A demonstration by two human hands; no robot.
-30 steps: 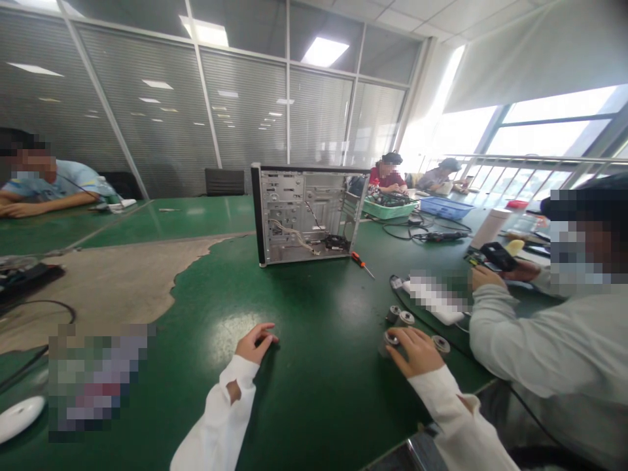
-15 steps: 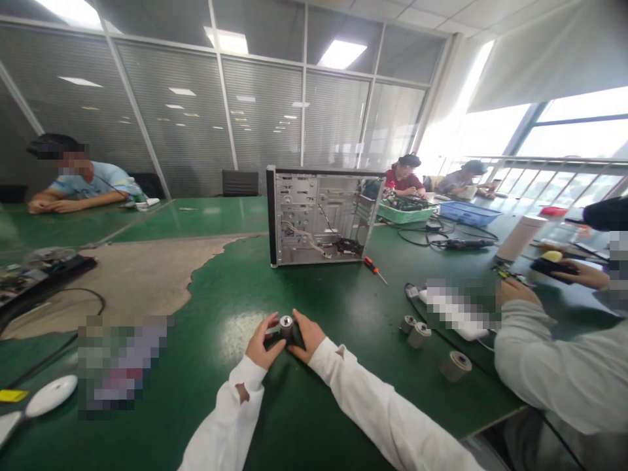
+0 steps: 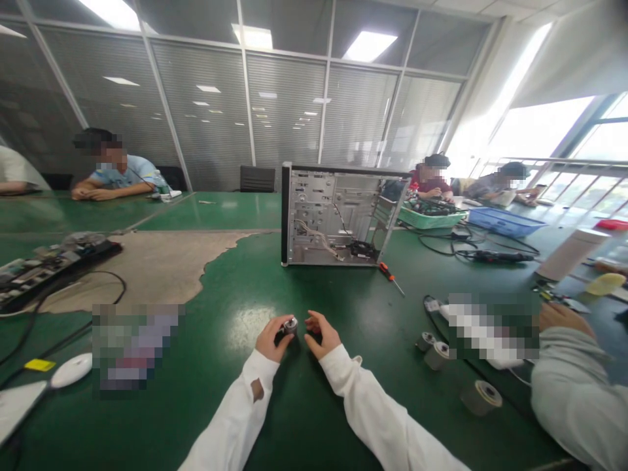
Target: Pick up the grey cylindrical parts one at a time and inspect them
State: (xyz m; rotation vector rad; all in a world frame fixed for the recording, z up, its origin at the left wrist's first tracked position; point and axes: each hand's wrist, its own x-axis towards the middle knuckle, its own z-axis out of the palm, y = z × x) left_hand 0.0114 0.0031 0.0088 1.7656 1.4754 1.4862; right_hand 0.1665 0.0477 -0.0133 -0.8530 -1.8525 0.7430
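My left hand point(image 3: 273, 339) is closed around a small metal cylinder point(image 3: 291, 325) with a bright round top, held low over the green table in front of me. The cylinder leans slightly to the right, and its lower part is hidden by my fingers and thumb. A short gap to the right, my right hand point(image 3: 321, 335) is open, with curled fingers apart from the thumb and nothing between them. Similar metal cylinders stand to the right: a small one point(image 3: 424, 341), a medium one point(image 3: 438, 355) and a larger one point(image 3: 481, 398).
An open computer case point(image 3: 338, 219) stands ahead, with an orange-handled screwdriver point(image 3: 391, 278) at its right corner. A white mouse point(image 3: 71, 370) lies at left. A green basket point(image 3: 432, 218), a blue basket point(image 3: 507, 221) and cables are at far right. A co-worker's sleeve point(image 3: 579, 392) reaches in from the right.
My right hand has drawn away from the cylinder, which only my left hand now holds. The cylinder has gone from upright to tilted. The whole view has swung slightly to the left.
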